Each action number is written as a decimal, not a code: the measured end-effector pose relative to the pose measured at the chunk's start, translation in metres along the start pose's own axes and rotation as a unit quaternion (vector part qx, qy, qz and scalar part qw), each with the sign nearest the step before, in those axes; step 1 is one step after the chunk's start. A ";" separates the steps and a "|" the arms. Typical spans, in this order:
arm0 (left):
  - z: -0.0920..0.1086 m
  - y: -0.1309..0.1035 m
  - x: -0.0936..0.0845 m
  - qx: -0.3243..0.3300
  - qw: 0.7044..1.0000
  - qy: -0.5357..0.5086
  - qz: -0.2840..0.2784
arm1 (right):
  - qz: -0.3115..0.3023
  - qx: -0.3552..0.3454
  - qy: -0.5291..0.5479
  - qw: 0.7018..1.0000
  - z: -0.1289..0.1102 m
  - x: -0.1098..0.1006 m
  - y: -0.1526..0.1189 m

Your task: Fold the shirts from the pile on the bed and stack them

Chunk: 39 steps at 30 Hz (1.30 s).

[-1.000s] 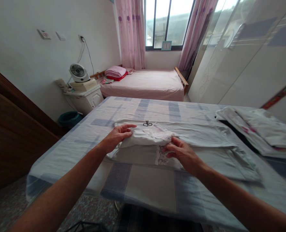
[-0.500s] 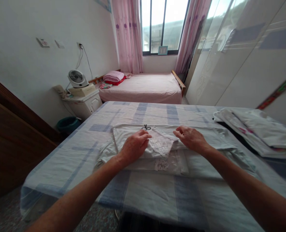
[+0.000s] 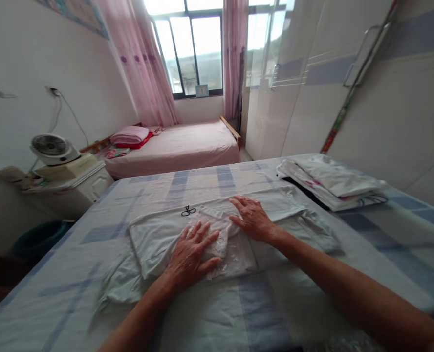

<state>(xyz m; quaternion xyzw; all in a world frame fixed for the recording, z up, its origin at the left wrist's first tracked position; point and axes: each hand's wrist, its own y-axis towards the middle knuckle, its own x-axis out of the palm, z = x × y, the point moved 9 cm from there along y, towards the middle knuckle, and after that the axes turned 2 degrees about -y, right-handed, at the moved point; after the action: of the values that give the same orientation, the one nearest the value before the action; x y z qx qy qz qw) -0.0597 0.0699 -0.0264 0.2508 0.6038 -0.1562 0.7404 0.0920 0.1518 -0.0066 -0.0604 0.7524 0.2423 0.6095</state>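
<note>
A pale green garment point(image 3: 151, 239) lies partly folded on the bed-like surface, with a white lace panel point(image 3: 219, 239) at its middle and a small black bow-shaped mark point(image 3: 188, 210) near its far edge. My left hand point(image 3: 193, 252) rests flat on the garment and the lace, its fingers spread. To the right of the lace, my right hand point(image 3: 250, 217) lies on the fabric with fingers apart. Neither hand grips anything.
Folded white clothes point(image 3: 330, 183) are stacked at the right on the blue-and-white checked cloth point(image 3: 217, 308). Beyond stands a pink bed point(image 3: 187, 144). A fan point(image 3: 54, 149) sits on a cabinet at the left, above a dark green bin point(image 3: 41, 237). White wardrobes point(image 3: 312, 98) line the right.
The view has turned to the right. Both hands have opened from bent fingers and now lie flatter; my left hand has come down over the lace panel.
</note>
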 end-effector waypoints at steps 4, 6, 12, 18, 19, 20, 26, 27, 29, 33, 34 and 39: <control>-0.003 0.000 0.004 0.008 1.000 0.016 0.003 | -0.033 0.093 -0.044 0.994 0.080 0.007 -0.042; -0.003 0.000 0.004 0.015 1.000 0.020 0.011 | 0.027 0.152 -0.062 0.986 0.126 -0.013 -0.067; -0.003 -0.001 0.003 0.027 0.999 0.032 0.024 | 0.081 0.294 -0.032 0.952 0.202 -0.049 -0.120; -0.006 -0.001 0.006 0.043 0.997 0.063 0.029 | 0.112 0.246 -0.035 0.962 0.180 -0.050 -0.119; -0.007 -0.001 0.007 0.045 0.996 0.068 0.029 | 0.122 0.243 -0.036 0.962 0.178 -0.051 -0.120; -0.007 -0.001 0.008 0.047 0.996 0.072 0.029 | 0.129 0.248 -0.033 0.960 0.177 -0.052 -0.121; -0.009 -0.001 0.008 0.056 0.995 0.076 0.036 | 0.129 0.305 0.111 0.937 0.188 -0.047 -0.127; -0.008 -0.001 0.008 0.057 0.995 0.074 0.039 | 0.128 0.304 0.136 0.934 0.189 -0.047 -0.126; -0.008 -0.001 0.007 0.058 0.995 0.068 0.043 | 0.130 0.306 0.160 0.929 0.192 -0.047 -0.125; -0.007 0.000 0.006 0.055 0.996 0.064 0.042 | 0.169 0.320 0.097 0.927 0.201 -0.055 -0.128; -0.007 0.000 0.006 0.054 0.996 0.065 0.041 | 0.175 0.322 0.086 0.926 0.202 -0.056 -0.128; -0.006 0.000 0.005 0.051 0.996 0.065 0.044 | 0.112 0.300 0.093 0.943 0.208 -0.044 -0.121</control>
<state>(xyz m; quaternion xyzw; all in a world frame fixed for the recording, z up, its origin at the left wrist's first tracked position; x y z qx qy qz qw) -0.0640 0.0735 -0.0323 0.3236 0.6305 -0.1376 0.6919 0.3345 0.1277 -0.0292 0.1880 0.8457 0.0654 0.4951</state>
